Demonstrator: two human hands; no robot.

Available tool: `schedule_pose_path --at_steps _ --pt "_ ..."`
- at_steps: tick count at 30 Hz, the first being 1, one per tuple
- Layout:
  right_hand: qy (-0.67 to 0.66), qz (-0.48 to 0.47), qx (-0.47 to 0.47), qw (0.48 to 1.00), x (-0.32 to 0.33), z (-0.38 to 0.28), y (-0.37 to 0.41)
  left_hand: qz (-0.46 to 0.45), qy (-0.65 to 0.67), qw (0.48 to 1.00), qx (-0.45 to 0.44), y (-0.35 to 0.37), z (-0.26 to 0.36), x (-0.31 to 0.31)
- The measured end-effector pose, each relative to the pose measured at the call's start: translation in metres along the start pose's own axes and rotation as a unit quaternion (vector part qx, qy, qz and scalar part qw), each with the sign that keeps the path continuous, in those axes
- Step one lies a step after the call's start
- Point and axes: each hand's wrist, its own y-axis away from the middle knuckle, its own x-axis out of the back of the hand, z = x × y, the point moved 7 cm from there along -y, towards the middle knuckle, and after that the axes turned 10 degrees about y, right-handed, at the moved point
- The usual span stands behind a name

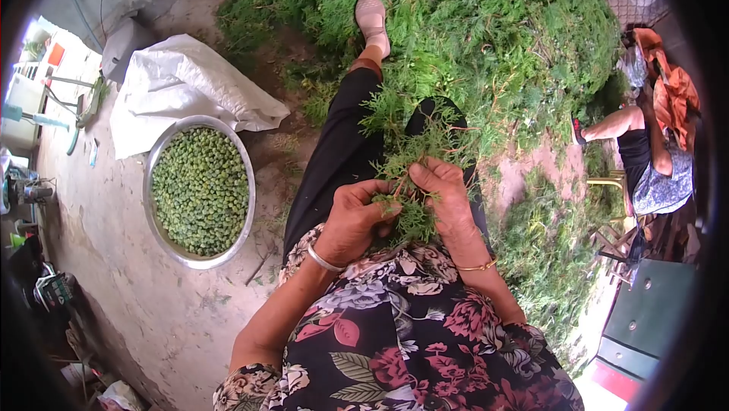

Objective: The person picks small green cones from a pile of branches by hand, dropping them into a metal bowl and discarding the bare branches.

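Left hand (354, 217) and right hand (448, 191) meet over the lap, thumbs and fingers closed on a green leafy sprig (425, 153) that spreads above the dark trousers (334, 160), though whether a single stem or seed sits between the fingertips I cannot tell. Well apart, to the left on the floor (175, 320), a metal basin (249, 217) holds many small green cones beside a white sack (182, 80), while cut greenery (486, 39) lies in a broad heap ahead and to the right
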Motion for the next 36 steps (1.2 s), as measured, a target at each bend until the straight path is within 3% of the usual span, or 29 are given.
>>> schedule_pose_path --at_steps 2,8,11,14,16,18,20,22,23,26,29,30,31,32,33,34,35,36 --pt "0.047 0.020 0.038 0.998 0.005 0.000 -0.001 0.037 -0.049 0.998 -0.008 0.001 0.003 0.002" --pt "0.084 0.047 0.032 0.995 0.007 0.010 0.000 0.091 -0.101 0.991 0.015 0.007 0.005 0.011" --pt "0.063 0.093 0.025 0.993 0.007 0.008 0.000 0.158 -0.054 0.985 0.036 0.013 0.004 0.015" --pt "0.022 0.120 -0.004 0.992 0.019 -0.007 0.000 0.125 0.008 0.991 0.052 0.015 -0.003 0.023" --pt "0.010 0.101 -0.030 0.994 0.032 0.003 -0.008 0.111 0.044 0.991 0.053 0.017 0.003 0.017" --pt "-0.092 0.039 -0.029 0.995 0.028 0.005 -0.011 0.092 0.081 0.991 0.053 0.016 0.005 0.016" --pt "-0.151 0.015 -0.051 0.987 0.024 0.001 -0.010 0.015 0.166 0.985 0.034 0.015 0.012 0.016" --pt "-0.352 -0.056 -0.090 0.930 0.027 -0.002 -0.010 0.020 0.129 0.991 -0.018 0.025 0.033 0.030" --pt "-0.347 -0.018 -0.094 0.933 0.037 -0.003 -0.009 0.057 0.127 0.989 -0.058 0.034 0.049 0.043" --pt "-0.359 -0.029 -0.043 0.932 0.050 -0.017 0.001 0.149 0.000 0.950 -0.275 0.072 0.115 0.077" --pt "-0.320 -0.033 -0.041 0.946 0.057 -0.026 0.009 0.279 -0.126 0.866 -0.395 0.115 0.165 0.134" --pt "-0.301 -0.050 -0.034 0.952 0.058 -0.028 0.010 0.343 -0.253 0.815 -0.392 0.131 0.180 0.147" --pt "-0.282 -0.058 -0.014 0.958 0.060 -0.029 0.012 0.418 -0.397 0.730 -0.367 0.146 0.195 0.179" --pt "-0.283 -0.058 -0.014 0.957 0.060 -0.029 0.015 0.417 -0.397 0.730 -0.367 0.150 0.203 0.185" --pt "-0.219 -0.012 -0.011 0.976 0.066 -0.029 0.019 0.478 -0.655 0.478 -0.337 0.157 0.216 0.166" --pt "-0.154 0.035 -0.009 0.987 0.072 -0.029 0.022 0.475 -0.824 0.162 -0.263 0.152 0.214 0.145" --pt "-0.210 -0.147 0.021 0.966 0.069 -0.024 0.016 0.495 -0.804 0.182 -0.275 0.155 0.218 0.146" --pt "-0.209 -0.144 0.022 0.967 0.073 -0.027 0.020 0.494 -0.804 0.184 -0.275 0.151 0.218 0.139"
